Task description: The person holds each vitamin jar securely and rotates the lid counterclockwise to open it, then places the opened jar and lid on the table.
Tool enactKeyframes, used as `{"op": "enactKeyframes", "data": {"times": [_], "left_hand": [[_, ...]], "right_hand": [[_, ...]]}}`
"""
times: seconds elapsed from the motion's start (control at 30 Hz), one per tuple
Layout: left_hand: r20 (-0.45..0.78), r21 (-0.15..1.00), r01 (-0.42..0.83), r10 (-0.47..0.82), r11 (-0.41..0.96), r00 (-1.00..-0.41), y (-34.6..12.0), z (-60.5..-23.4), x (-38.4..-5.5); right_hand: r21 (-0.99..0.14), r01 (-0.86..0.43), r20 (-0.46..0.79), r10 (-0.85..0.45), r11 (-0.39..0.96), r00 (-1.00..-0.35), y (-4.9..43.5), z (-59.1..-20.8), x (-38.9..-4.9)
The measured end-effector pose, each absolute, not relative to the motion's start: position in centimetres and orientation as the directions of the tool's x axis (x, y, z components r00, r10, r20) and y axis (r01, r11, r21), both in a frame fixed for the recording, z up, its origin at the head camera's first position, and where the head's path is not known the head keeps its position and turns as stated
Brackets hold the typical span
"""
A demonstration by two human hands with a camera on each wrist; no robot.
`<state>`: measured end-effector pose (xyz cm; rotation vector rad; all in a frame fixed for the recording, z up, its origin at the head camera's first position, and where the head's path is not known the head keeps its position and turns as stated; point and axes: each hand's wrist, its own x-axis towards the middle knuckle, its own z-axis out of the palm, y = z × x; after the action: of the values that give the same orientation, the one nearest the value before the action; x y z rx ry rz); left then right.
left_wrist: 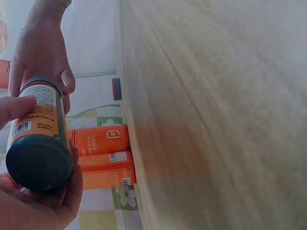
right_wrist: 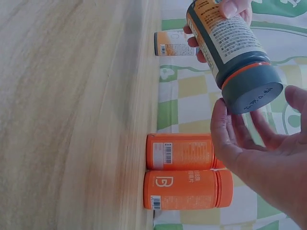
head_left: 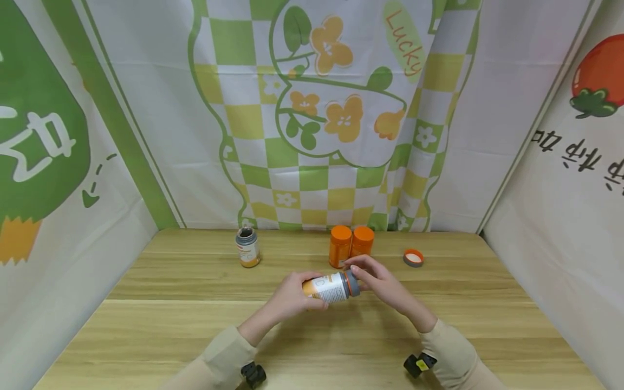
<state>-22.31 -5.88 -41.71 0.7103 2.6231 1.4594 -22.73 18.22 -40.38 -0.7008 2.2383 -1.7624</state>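
Note:
My left hand [head_left: 291, 295] grips a grey supplement bottle [head_left: 329, 288] with an orange and white label, tilted on its side above the table. Its grey screw lid [right_wrist: 252, 88], with an orange ring showing at the neck, points right. Around that lid is my right hand [head_left: 382, 284]; in the right wrist view its fingertips [right_wrist: 219, 106] touch the lid's edge while the thumb stands off it. The left wrist view shows the bottle's dark base [left_wrist: 39, 163] between the left thumb and fingers.
Two orange jars [head_left: 340, 246] stand side by side at the back. A lidless bottle [head_left: 247, 249] of the same kind stands at the back left. On the right lies a loose lid [head_left: 413, 258], orange-rimmed side up. Fabric curtains [head_left: 302, 184] border the wooden table [head_left: 170, 309].

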Motion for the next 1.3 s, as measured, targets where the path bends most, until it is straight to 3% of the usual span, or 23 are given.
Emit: {"op": "enactKeyframes", "data": {"times": [0.4,1.03,1.3], "left_hand": [[0.229,0.776,0.409,0.389,0.48,-0.892,-5.62,-41.27,-21.84],[0.21,0.795,0.386,0.384,0.468,-0.899,-5.79,-41.07,-21.86],[0.183,0.824,0.355,0.384,0.442,-0.905,-5.9,-40.9,-21.72]], "right_hand": [[-0.947,-0.125,-0.017,-0.435,0.296,-0.9,17.96,-40.61,-22.75],[-0.944,-0.193,0.043,-0.478,0.269,-0.877,18.23,-40.28,-22.44],[-0.927,-0.282,0.122,-0.512,0.248,-0.85,18.49,-40.28,-22.26]]}}
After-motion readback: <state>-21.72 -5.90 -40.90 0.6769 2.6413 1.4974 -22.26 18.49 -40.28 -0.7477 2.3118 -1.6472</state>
